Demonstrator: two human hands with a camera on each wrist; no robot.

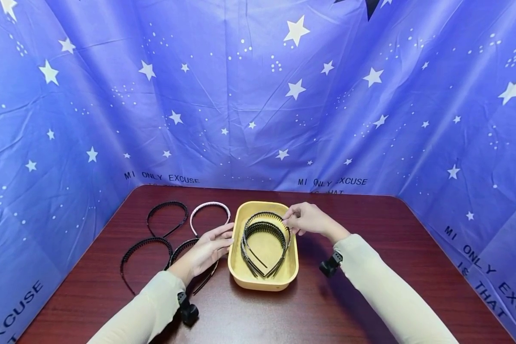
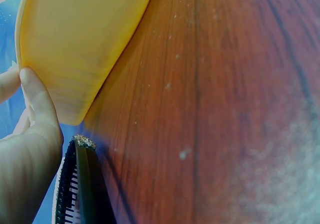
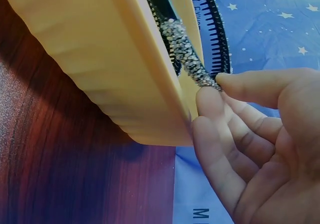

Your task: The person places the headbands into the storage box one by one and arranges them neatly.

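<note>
A yellow box (image 1: pixel 263 285) holds several dark headbands (image 1: pixel 264 225). At its right rim my right hand (image 1: pixel 311 220) pinches a headband covered with glittery stones (image 3: pixel 187 53) between thumb and forefinger; part of that band lies over the box. My left hand (image 1: pixel 206 253) touches the box's left wall, its fingers nearly straight, and the left wrist view shows the fingertips against the yellow wall (image 2: pixel 75 43). Beneath and beside the left hand are dark headbands, one with a glittery part (image 2: pixel 84 142).
On the brown table (image 1: pixel 348 306), left of the box, lie a pink-and-white headband (image 1: pixel 210 204), a black headband (image 1: pixel 167 204) behind and another black one (image 1: pixel 144 240) nearer. A blue curtain (image 1: pixel 241 119) with stars surrounds the table's back and sides.
</note>
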